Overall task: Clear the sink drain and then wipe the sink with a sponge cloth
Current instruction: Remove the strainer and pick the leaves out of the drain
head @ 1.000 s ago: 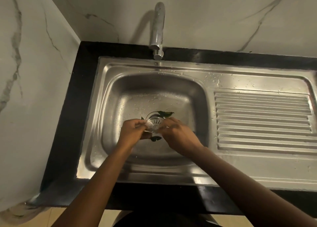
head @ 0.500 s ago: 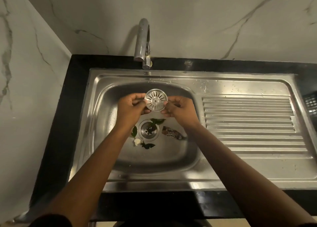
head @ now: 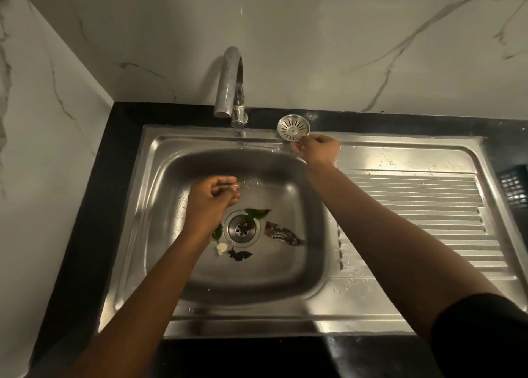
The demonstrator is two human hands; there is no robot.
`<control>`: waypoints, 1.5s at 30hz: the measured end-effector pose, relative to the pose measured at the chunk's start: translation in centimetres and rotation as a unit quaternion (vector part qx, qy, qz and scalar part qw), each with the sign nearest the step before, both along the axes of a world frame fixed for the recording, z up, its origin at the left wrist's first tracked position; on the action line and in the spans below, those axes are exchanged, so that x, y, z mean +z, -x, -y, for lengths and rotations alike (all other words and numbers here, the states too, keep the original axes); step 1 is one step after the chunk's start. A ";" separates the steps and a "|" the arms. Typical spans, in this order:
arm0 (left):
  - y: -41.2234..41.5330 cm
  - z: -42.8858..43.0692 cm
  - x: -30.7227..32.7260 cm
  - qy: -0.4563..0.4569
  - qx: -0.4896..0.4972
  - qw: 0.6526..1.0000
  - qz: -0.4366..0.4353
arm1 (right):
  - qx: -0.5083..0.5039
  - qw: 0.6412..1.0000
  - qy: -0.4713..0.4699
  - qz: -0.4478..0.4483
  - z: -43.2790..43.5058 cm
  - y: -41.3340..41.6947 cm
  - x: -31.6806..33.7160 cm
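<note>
**Inspector:** Right hand (head: 315, 149)?

**Assistant:** Fingers curled, pinching the near edge of the drain strainer (head: 293, 128). The strainer is at the back rim of the sink (head: 160, 234), just right of the faucet (head: 230, 86). I cannot tell whether it rests on the rim or is held just above it.

**Inspector:** Left hand (head: 213, 199)?

**Assistant:** Over the basin, beside the uncovered drain opening (head: 241, 229). Its fingers are loosely curled, with nothing seen in them. It touches no debris.

**Inspector:** Count of debris.

**Assistant:** Five pieces, all on the basin floor around the drain:
- Three leaves: a green leaf (head: 257, 213) lapping the far edge of the drain, a second leaf (head: 217, 232) at its left, partly under the left wrist, and a dark leaf (head: 240, 255) on the near side.
- One white scrap (head: 221, 248), just beside the dark leaf.
- One brown wrapper (head: 281, 236) to the right, printed, with the lettering too small to read.

**Inspector:** Other items?

**Assistant:** One ribbed drainboard (head: 414, 212), wet with droplets. One black table (head: 94, 206) surrounding the sink. One dark basket (head: 514, 186) at the right edge, cut off by the frame.
</note>
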State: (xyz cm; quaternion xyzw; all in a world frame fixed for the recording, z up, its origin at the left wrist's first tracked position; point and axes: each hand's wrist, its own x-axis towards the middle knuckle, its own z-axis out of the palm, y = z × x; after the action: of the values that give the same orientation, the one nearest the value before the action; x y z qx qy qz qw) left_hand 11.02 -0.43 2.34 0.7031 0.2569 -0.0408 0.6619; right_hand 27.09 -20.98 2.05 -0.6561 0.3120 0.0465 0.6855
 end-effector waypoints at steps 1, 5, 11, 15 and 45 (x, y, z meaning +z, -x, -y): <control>0.2 -0.1 -0.3 -0.001 0.004 1.000 -0.006 | -0.011 1.000 -0.003 -0.004 -0.1 -0.4 0.0; 0.9 -0.6 -1.1 -0.016 0.014 1.000 -0.019 | -0.036 0.999 -0.008 -0.023 -0.5 -1.2 -0.3; 1.6 -1.4 -1.9 -0.055 0.008 0.998 -0.022 | -0.041 0.996 -0.076 -0.009 -0.2 -0.8 -1.1; 2.1 -2.0 -2.8 -0.110 -0.009 0.993 -0.032 | -0.025 0.997 -0.079 0.002 0.2 1.1 -1.5; 4.5 -1.8 -15.5 -0.443 -0.363 0.808 -0.134 | 0.575 0.578 0.573 0.082 -6.7 12.1 -17.1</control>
State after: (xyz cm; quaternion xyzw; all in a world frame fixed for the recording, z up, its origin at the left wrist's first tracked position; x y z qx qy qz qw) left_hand 6.49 1.32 -13.17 0.9495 0.0592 -0.2542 0.1741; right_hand 14.97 -14.33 -15.07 -0.9554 -0.2269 0.1880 0.0189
